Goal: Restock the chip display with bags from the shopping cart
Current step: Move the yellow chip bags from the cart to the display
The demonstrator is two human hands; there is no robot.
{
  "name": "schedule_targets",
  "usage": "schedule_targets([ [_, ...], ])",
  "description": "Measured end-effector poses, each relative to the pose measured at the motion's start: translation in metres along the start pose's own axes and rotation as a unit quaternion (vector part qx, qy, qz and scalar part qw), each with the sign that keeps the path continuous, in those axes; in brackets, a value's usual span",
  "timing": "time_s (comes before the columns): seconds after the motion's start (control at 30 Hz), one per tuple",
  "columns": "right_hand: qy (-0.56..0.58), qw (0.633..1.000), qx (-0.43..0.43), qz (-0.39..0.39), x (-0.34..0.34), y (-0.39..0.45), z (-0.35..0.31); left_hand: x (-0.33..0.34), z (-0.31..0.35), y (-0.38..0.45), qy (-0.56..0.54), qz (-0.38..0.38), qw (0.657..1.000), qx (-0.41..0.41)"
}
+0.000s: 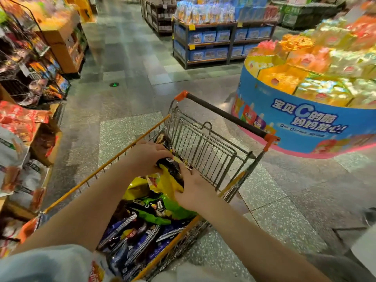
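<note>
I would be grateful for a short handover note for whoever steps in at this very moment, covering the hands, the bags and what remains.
Left hand: grips the top of a yellow bag in the cart.
Right hand: holds the same bag lower down, fingers on its side.
Bags: the yellow one is at the handle end of the cart; a green bag and several dark blue bags lie nearer the person.
Done: nothing these pictures confirm as shelved.
Left: lift the yellow bag out, carry it to the chip display, then the rest. Shelves of bagged snacks stand on the left; which display is meant is unclear.
</note>
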State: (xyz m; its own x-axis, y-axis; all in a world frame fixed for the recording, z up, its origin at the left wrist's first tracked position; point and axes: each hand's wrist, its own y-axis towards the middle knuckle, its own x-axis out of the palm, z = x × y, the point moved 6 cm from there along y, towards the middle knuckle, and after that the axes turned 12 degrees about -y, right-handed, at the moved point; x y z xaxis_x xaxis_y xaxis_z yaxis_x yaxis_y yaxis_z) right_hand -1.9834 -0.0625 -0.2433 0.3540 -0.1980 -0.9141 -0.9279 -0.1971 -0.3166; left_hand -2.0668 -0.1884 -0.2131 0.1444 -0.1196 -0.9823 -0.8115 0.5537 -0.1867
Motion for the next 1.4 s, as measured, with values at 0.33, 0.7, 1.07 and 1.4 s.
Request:
schedule_targets([
  [0.33, 0.088, 0.994, 0.065, 0.0, 0.019, 0.018, 0.017, 0.061, -0.004, -0.036, -0.274, 0.171, 0.907, -0.271],
  [0.7, 0.195, 0.98, -0.026, 0.013, 0.017, 0.024, 0.01, 0.122, 0.072, -0.022, -0.445, 0.114, 0.862, -0.216],
  [1.07, 0.325, 0.935, -0.137, -0.04, 0.007, 0.021, 0.017, 0.112, 0.08, -0.008, -0.493, 0.261, 0.8, -0.22],
  [1.4, 0.367, 0.916, -0.155, -0.044, 0.007, 0.052, 0.024, 0.081, 0.036, -0.041, -0.538, 0.335, 0.746, -0.205],
])
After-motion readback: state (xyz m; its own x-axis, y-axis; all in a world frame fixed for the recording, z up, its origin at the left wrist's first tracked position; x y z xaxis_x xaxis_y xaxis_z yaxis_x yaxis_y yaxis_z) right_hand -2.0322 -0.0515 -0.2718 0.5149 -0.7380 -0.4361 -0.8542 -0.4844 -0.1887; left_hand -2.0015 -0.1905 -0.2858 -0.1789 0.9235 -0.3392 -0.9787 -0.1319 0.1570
